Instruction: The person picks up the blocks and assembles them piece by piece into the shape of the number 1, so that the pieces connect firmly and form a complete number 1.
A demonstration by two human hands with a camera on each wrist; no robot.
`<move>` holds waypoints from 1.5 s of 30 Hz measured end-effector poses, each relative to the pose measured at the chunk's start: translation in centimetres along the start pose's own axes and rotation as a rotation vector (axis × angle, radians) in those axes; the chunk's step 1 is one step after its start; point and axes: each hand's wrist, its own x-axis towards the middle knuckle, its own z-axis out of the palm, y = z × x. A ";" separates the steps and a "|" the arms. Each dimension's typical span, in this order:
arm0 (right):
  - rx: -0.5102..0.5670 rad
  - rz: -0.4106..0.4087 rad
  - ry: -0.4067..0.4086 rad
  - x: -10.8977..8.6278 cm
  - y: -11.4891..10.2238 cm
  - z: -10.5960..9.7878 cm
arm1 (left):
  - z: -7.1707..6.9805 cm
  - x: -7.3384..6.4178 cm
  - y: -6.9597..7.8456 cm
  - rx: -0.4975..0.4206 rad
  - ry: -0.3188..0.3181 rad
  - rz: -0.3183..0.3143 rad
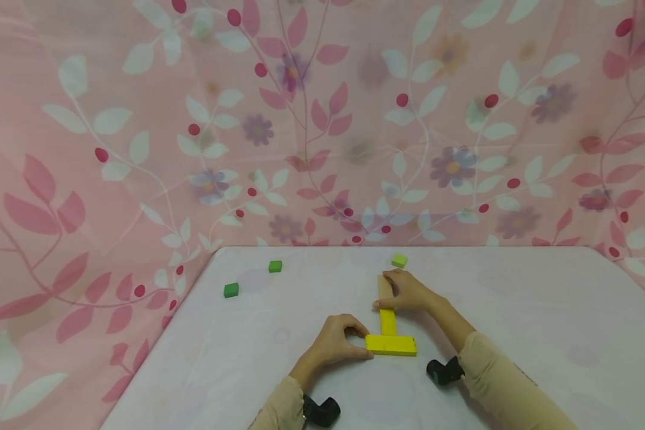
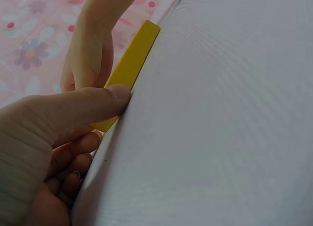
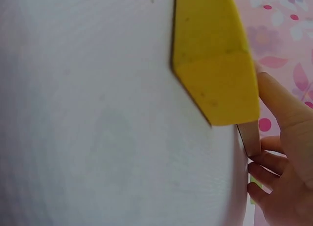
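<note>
A bright yellow block (image 1: 390,345) lies crosswise on the table. My left hand (image 1: 333,341) pinches its left end, and the left wrist view shows the thumb (image 2: 117,93) pressed against that yellow block (image 2: 139,55). Behind it a second yellow block (image 1: 387,322) points away, so the two form an upside-down T. Beyond that one, in line with it, lies a pale wooden block (image 1: 384,286). Thumb and fingers of my right hand (image 1: 411,292) grip the wooden block; in the right wrist view only a sliver of the wooden block (image 3: 249,138) shows beside the fingers.
Two dark green blocks (image 1: 231,290) sit at the table's far left. A light green block (image 1: 399,260) stands just beyond my right hand. Pink floral cloth (image 1: 322,119) hangs behind the white table (image 1: 543,310). Black wrist devices (image 1: 322,412) are on both forearms.
</note>
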 end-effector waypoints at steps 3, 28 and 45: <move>0.016 -0.007 -0.001 -0.1 0.1 0.0 | 0.0 0.0 0.0 0.004 0.003 -0.003; 0.118 -0.008 -0.033 -0.9 1.2 -0.4 | 0.1 0.0 -0.1 -0.007 -0.004 0.012; 0.124 -0.016 0.014 -0.6 1.6 -0.1 | 0.0 0.0 -0.1 0.009 0.004 0.028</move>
